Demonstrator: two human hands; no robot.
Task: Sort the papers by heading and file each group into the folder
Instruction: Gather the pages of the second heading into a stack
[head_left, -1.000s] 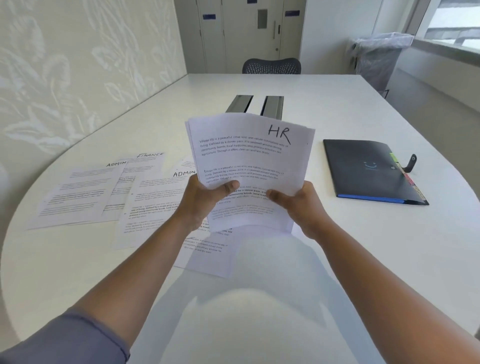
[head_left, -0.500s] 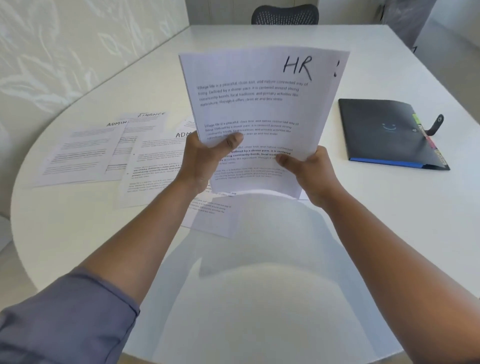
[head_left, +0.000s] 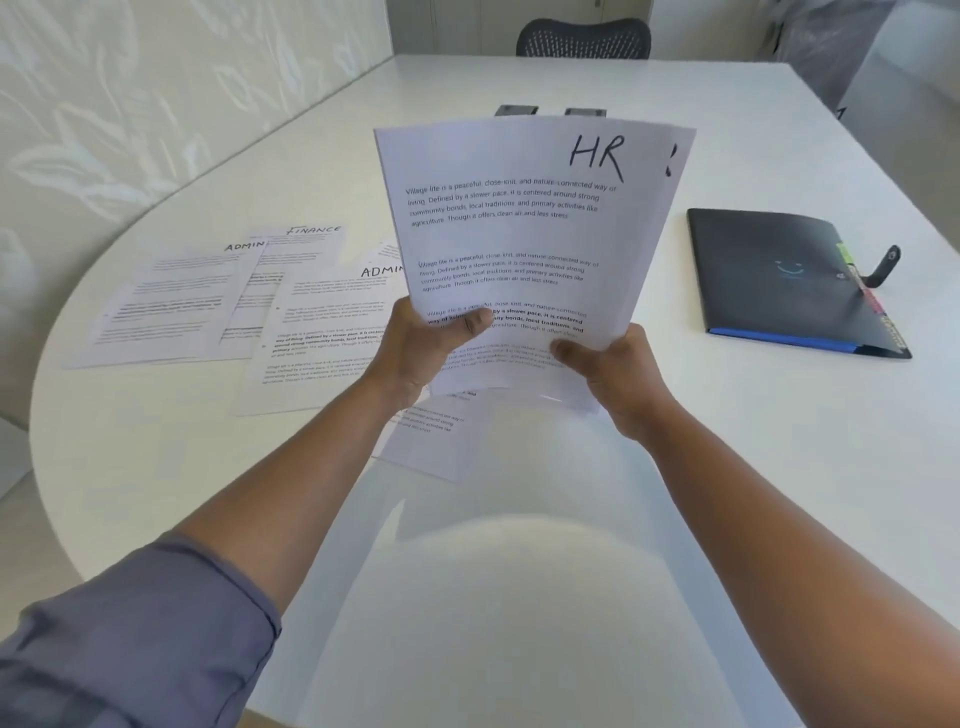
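I hold a fanned stack of white papers (head_left: 519, 228) upright above the table; the front sheet is headed "HR". My left hand (head_left: 421, 348) grips the stack's lower left edge with the thumb on the front sheet. My right hand (head_left: 615, 374) grips the lower right corner, thumb on top. On the table to the left lie sheets headed "ADMIN" (head_left: 171, 306), "FINANCE" (head_left: 306, 244) and "ADMIN" (head_left: 322, 332), overlapping. Another sheet (head_left: 431, 441) lies under my hands. The dark folder (head_left: 779, 280) with coloured tabs lies shut to the right.
The white table (head_left: 779, 441) has a curved near edge. Two grey cable hatches (head_left: 550, 110) sit at its middle, behind the stack. A black mesh chair (head_left: 582, 39) stands at the far side. A patterned wall runs along the left.
The stack in my hands rose and its sheets fanned out at the right; a second sheet's heading now peeks out behind the HR sheet. My view dipped down, then lifted slightly.
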